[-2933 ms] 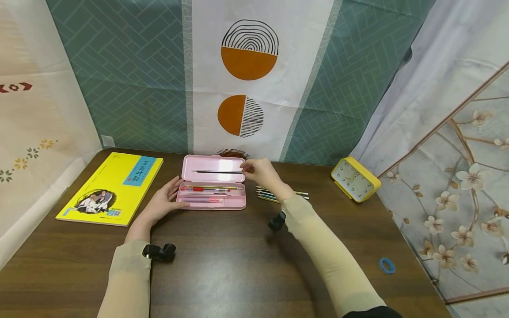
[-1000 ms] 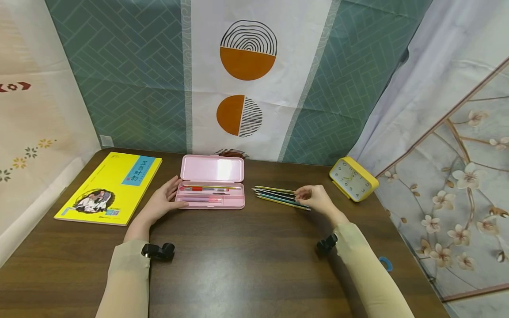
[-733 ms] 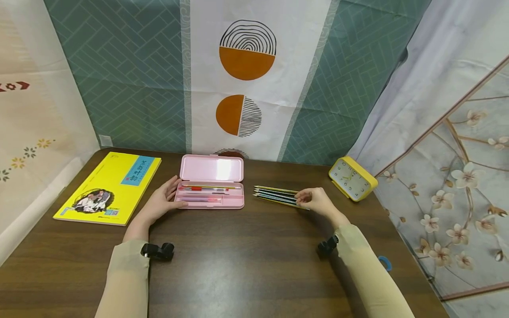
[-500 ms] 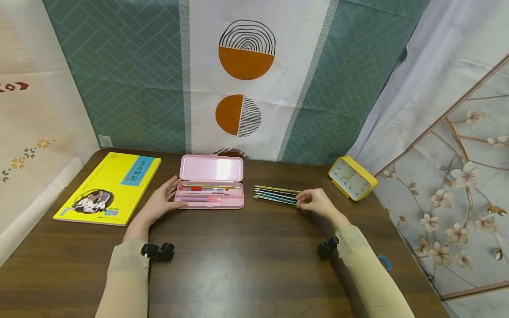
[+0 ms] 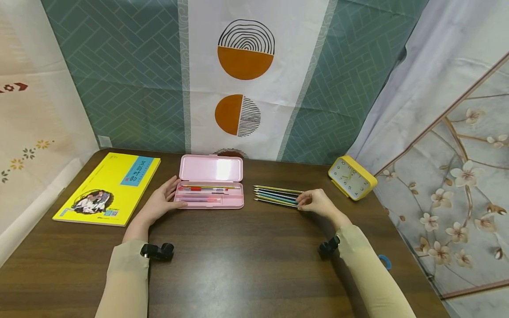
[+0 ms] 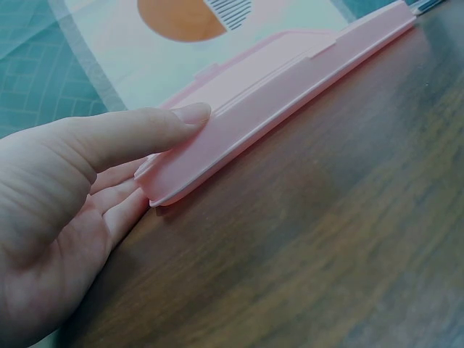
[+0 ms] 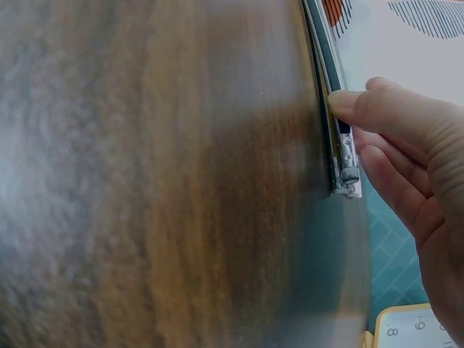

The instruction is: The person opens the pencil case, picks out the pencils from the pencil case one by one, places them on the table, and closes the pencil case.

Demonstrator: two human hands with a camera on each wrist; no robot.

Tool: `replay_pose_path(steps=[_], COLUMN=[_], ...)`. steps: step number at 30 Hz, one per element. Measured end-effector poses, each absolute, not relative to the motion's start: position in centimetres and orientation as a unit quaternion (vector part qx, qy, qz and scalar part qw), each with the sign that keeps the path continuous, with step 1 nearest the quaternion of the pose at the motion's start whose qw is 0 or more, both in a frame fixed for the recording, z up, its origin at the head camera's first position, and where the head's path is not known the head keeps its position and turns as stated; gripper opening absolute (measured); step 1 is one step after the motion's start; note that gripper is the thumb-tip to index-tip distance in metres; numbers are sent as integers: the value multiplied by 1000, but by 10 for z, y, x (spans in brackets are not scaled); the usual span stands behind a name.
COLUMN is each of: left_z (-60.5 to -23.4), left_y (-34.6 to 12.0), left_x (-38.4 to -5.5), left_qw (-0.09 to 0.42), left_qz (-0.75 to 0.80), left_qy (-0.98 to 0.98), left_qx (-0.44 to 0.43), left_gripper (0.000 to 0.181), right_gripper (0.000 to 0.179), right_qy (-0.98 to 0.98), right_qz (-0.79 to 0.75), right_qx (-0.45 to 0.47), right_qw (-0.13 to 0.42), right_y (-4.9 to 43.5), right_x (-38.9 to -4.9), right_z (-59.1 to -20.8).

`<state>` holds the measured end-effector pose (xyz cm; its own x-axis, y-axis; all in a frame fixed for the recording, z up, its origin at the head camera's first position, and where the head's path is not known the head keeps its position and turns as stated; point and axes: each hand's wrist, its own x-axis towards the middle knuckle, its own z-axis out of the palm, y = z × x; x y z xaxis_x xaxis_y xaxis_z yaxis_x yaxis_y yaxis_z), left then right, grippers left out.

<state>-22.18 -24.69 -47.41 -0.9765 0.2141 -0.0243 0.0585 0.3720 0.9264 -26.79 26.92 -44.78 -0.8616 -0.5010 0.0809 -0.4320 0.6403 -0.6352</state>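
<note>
An opened pink pencil case (image 5: 233,202) lies on the table, with several pens (image 5: 203,189) in its tray. My left hand (image 5: 158,204) holds its left end; in the left wrist view the thumb (image 6: 192,114) rests on the front rim and the other fingers lie behind the corner. To the right of the case, several pencils (image 5: 276,195) lie side by side, tips to the left. My right hand (image 5: 318,203) pinches them near their eraser ends. Up close, its thumb (image 7: 346,103) presses a dark pencil (image 7: 330,54) just above the metal ferrule.
A yellow book (image 5: 119,176) lies at the left. At the back right stands a yellow alarm clock (image 5: 351,178). A blue ring (image 5: 385,261) sits near the right edge of the brown table (image 5: 222,265), close to my right sleeve.
My right hand has left the case lid, where it held a dark pencil, and moved right to the pencils. Their fanned ends have drawn level. My left hand stays on the case.
</note>
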Motion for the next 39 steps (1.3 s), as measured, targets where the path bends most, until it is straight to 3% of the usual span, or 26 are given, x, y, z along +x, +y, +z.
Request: replay_pose_path(steps=[39], left_z=[-479], left_y=[-249], left_x=[-225], left_qw=[71], left_qz=[563], left_qy=[820], left_qx=[77], left_gripper=[105], right_gripper=[17], right_qy=[910], right_qz=[-316], right_qx=[-261], right_qw=[61], right_y=[271], right_x=[-266], right_z=[-445])
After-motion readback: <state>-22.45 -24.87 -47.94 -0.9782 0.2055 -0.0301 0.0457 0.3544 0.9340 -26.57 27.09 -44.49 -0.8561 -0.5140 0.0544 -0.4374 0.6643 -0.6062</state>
